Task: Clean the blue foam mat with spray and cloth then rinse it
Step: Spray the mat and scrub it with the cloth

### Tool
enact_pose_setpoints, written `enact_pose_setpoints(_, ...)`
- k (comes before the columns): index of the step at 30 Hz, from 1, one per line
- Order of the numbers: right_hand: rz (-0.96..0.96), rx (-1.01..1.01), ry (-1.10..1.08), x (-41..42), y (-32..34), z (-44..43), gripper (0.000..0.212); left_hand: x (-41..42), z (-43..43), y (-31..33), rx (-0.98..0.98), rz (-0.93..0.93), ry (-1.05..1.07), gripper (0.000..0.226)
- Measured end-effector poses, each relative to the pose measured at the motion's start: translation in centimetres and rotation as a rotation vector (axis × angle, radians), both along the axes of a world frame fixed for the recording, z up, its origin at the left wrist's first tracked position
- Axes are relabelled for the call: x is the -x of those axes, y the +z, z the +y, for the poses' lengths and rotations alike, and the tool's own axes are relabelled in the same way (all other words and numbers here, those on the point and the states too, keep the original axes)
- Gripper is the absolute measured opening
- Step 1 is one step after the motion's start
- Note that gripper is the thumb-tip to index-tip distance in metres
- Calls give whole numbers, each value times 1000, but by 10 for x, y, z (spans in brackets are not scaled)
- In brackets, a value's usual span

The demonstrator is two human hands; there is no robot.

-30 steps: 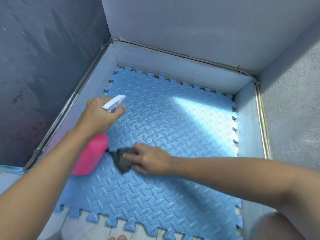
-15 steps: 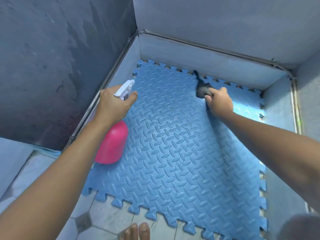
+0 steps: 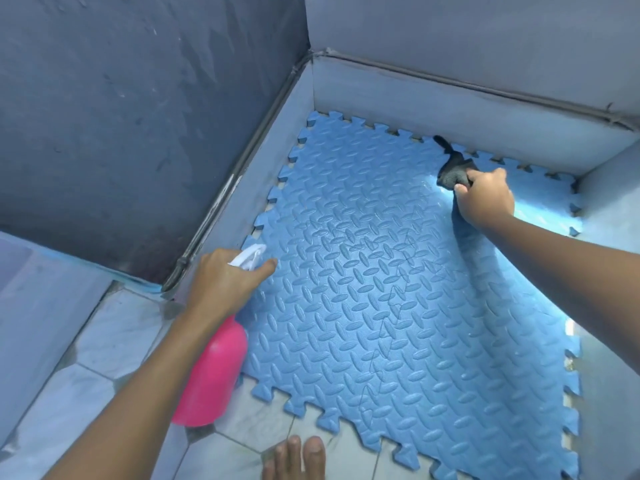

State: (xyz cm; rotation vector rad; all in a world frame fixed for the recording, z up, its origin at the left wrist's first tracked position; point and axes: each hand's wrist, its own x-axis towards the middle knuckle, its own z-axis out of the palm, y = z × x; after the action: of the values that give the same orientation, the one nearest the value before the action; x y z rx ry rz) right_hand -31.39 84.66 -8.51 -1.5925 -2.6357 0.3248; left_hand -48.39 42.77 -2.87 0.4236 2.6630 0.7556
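Note:
A blue foam mat [image 3: 398, 306] with a raised tread pattern and jigsaw edges lies flat on the floor in a walled corner. My left hand [image 3: 225, 282] grips a pink spray bottle [image 3: 211, 372] by its white trigger head [image 3: 247, 258], held over the mat's left edge with the nozzle pointing toward the mat. My right hand [image 3: 485, 199] grips a dark grey cloth [image 3: 452, 169] and presses it on the mat near the far edge. A tail of the cloth reaches toward the back wall.
Low grey walls [image 3: 450, 109] close the mat in at the back, left and right. A dark wall [image 3: 138, 116] rises on the left. Pale floor tiles [image 3: 114, 341] lie in front of the mat, and bare toes [image 3: 294, 459] show at the bottom edge.
My right hand swept the cloth from the mat's near middle to its far edge, and stays there. The left hand keeps its hold on the spray bottle. The view has shifted leftward.

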Motion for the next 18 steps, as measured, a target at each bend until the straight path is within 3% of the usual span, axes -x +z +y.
enact_pose_setpoints(5,85,31,191,56,6,-30,26,-10,-18,10,-127,112,-25,61)
enact_pose_setpoints(10,212,92,423,127,4,-122,31,-15,-34,15,-235,183,-63,56)
enact_pose_setpoints(14,232,133,875,121,0,-226,30,-16,-59,16,-337,231,-40,52)
enact_pose_setpoints(18,190,188,1486,61,-6,-283,40,-15,-67,18,-355,268,-65,46)
